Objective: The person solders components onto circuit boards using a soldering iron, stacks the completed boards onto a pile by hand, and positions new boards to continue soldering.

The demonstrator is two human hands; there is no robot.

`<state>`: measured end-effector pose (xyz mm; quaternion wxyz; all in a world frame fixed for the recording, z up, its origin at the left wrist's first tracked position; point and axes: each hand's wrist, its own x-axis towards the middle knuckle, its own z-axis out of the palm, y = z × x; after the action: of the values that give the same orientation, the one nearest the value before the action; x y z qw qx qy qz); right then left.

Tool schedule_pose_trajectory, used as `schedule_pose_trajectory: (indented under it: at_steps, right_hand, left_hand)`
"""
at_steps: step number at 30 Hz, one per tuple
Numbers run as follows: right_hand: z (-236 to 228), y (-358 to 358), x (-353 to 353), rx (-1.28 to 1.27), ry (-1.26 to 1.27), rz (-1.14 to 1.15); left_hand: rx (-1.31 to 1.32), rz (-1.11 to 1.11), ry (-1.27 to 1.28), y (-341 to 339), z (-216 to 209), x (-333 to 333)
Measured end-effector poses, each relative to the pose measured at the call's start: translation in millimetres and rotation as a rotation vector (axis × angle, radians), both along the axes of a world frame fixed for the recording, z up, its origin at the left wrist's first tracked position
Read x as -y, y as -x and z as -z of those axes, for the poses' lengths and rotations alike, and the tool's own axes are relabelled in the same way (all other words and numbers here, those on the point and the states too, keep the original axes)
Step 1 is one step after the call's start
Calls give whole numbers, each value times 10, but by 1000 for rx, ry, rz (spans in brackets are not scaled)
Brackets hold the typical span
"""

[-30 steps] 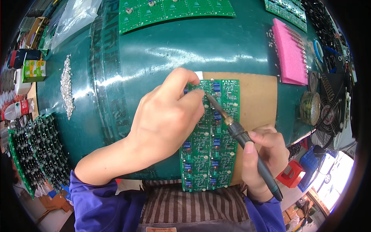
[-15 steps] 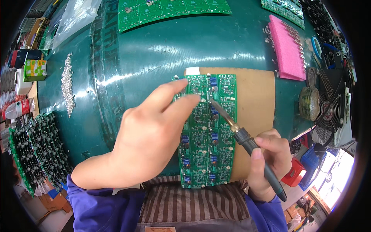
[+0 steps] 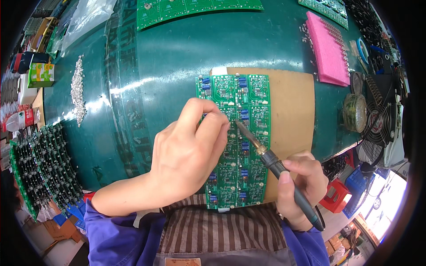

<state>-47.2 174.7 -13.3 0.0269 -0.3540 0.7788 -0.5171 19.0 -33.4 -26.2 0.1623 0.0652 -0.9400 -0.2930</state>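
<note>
At the worktop's [image 3: 177, 53] near edge, the seemingly light, stiff circuit board [image 3: 237, 164] suits rim-holding (right fingers [image 3: 299, 166] grip the soldering iron [image 3: 276, 167]; left fingers [image 3: 209, 127] pinch, contents unclear).

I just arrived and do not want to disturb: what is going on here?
A person is at work on a green board. The right hand holds a soldering iron, its tip close to the board; contact is hard to judge. The left hand is pinched over the board near the tip; what it holds, if anything, is hidden. The board lies partly on a brown sheet.
</note>
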Motion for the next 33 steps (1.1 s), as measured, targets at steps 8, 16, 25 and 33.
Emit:
schedule_pose_trajectory:
  at_steps: [8, 16, 25, 33]
  right_hand:
    - [-59, -26, -16, -18, -29, -27]
    - [2, -23, 21, 8, 2, -4]
    - [-2, -22, -7, -34, 26, -20]
    - [-78, -208, -219, 8, 11, 18]
  left_hand:
    - [75, -17, 49, -23, -49, -28]
    - [75, 14, 16, -25, -20, -2]
    - [153, 21, 190, -94, -153, -13]
    - [93, 16, -39, -275, -255, -130]
